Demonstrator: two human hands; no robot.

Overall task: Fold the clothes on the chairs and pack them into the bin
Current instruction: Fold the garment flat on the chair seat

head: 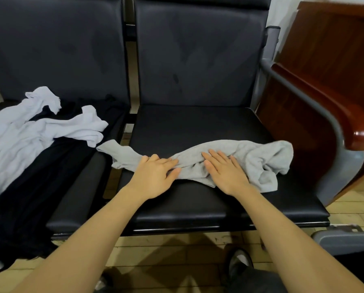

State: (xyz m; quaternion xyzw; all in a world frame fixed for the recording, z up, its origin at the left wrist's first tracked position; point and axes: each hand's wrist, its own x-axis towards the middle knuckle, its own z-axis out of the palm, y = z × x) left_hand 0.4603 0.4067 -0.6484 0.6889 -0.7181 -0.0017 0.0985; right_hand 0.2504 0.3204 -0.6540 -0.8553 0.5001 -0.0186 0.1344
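Setting: a row of black padded chairs (198, 127) on a pale tiled floor, with a dark wooden panel (335, 66) and a grey armrest (316, 115) at the right; I watch from the head view.
Left seat: a heap of clothes, a white garment (26, 132) sprawled over a black garment (50, 166), both unfolded, the black one spilling off the front edge.
Right seat: the grey garment (240, 157), the piece in hand, lies crumpled in a long band across the cushion; its left end overhangs the gap between the seats.
Left hand (155, 174): rests on the cloth near its narrow left part; the grip looks loosely bunched, fingers curled over a fold and thumb pressed against it.
Right hand (225, 172): lies flat on the middle of the cloth, fingers straight and spread, holding nothing.
Step, as I judge it: smoothing the grey piece before the first fold; folding has barely begun.
Risk: the seat is slick and the cloth is bunched at the right, so I expect wrinkles folded in, or the piece sliding forward off the cushion under a push.
Risk: the overhanging left end may drop into the gap between the seats.
Unseen: the bin is not clearly in view; a grey rim at the lower right is cut off and I cannot identify it.
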